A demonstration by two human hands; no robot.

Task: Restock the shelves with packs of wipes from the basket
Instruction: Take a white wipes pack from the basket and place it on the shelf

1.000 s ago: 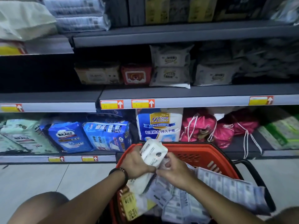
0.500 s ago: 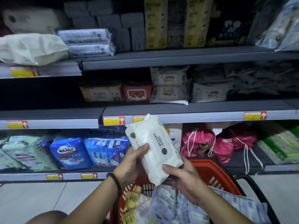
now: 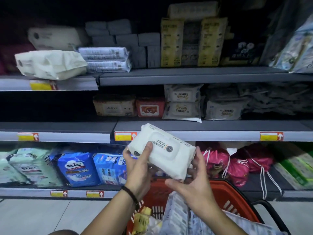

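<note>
Pack of wipes [image 3: 162, 151], white, lid side up and tilted, left hand [image 3: 137, 168] gripping left end with thumb on top, right hand [image 3: 191, 177] cupping right end, held above red basket [image 3: 228, 192], level with middle shelf [image 3: 211, 128].

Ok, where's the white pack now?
Centre of the head view: the white pack is held between left hand and right hand, above the red basket.
</note>
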